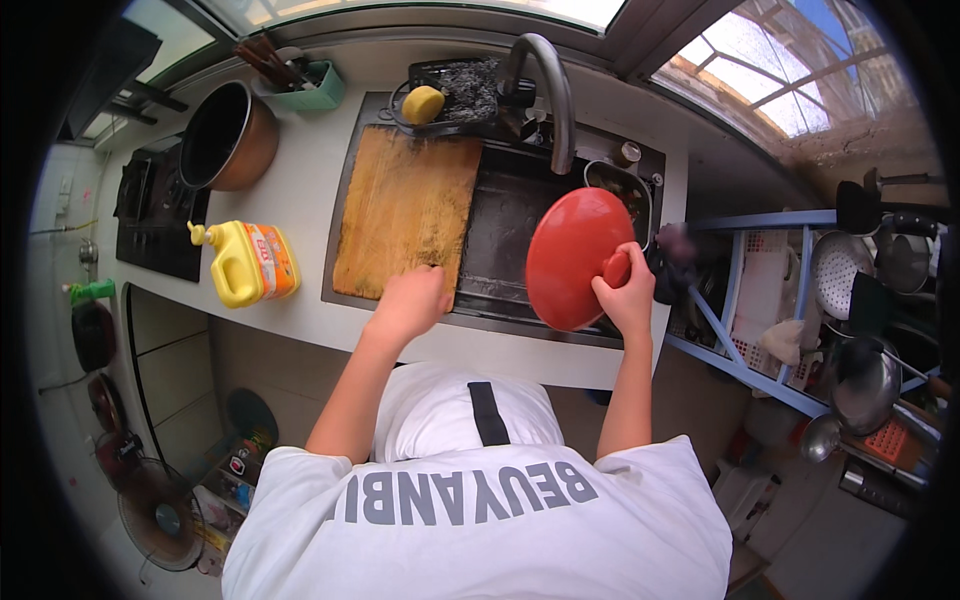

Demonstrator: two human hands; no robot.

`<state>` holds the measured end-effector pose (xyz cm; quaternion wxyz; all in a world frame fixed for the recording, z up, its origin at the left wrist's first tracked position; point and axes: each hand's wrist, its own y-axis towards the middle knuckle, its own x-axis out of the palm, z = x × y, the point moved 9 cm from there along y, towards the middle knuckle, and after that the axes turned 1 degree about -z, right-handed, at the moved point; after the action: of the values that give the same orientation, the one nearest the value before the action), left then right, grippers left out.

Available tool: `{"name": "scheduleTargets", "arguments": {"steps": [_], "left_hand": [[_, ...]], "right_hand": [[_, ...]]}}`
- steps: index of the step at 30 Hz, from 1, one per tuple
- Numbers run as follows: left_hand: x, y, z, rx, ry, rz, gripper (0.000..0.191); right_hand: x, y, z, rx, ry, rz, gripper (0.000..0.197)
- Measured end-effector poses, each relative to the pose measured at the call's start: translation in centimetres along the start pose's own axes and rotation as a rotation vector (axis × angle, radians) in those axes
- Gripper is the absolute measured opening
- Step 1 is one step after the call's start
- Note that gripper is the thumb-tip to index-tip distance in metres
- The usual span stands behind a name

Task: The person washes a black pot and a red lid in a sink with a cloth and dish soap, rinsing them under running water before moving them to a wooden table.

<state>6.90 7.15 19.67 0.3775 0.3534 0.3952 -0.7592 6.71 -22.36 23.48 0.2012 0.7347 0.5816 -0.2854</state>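
A round red pot lid (571, 259) is tilted steeply over the right part of the dark sink (501, 225). My right hand (630, 292) grips it by the red knob on its face. A worn wooden cutting board (409, 202) covers the left part of the sink. Above the board's front right corner is my left hand (415, 300), its fingers curled in. Its palm is hidden, so I cannot tell whether it holds something or grips the board's edge. Behind the lid, partly covered by it, a metal container (646, 225) with food scraps sits at the sink's right end.
A curved metal faucet (562, 112) arches over the sink. At the back, a yellow sponge (422, 105) rests by a black rack (469, 86). Left on the counter stand a yellow detergent jug (251, 262) and a deep pot (229, 139). A blue-framed shelf (750, 375) holds cookware at right.
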Motion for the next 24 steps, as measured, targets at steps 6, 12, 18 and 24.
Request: {"name": "scheduleTargets", "arguments": {"steps": [6, 12, 18, 24], "left_hand": [[-2.2, -0.9, 5.3, 0.18, -0.041, 0.094, 0.023], [-2.3, -4.4, 4.6, 0.321, -0.07, 0.176, 0.018], [-0.9, -9.8, -2.0, 0.238, -0.215, 0.22, 0.018], [2.6, -16.7, -12.1, -0.147, -0.848, 0.268, 0.015]], "right_hand": [[-0.8, -1.8, -4.3, -0.073, -0.186, 0.07, 0.034], [0.4, -2.7, -7.6, -0.245, -0.525, 0.15, 0.034], [-2.0, -4.2, -6.5, -0.13, -0.444, 0.416, 0.034], [-2.8, -3.6, 1.2, 0.077, 0.153, 0.587, 0.033]]}}
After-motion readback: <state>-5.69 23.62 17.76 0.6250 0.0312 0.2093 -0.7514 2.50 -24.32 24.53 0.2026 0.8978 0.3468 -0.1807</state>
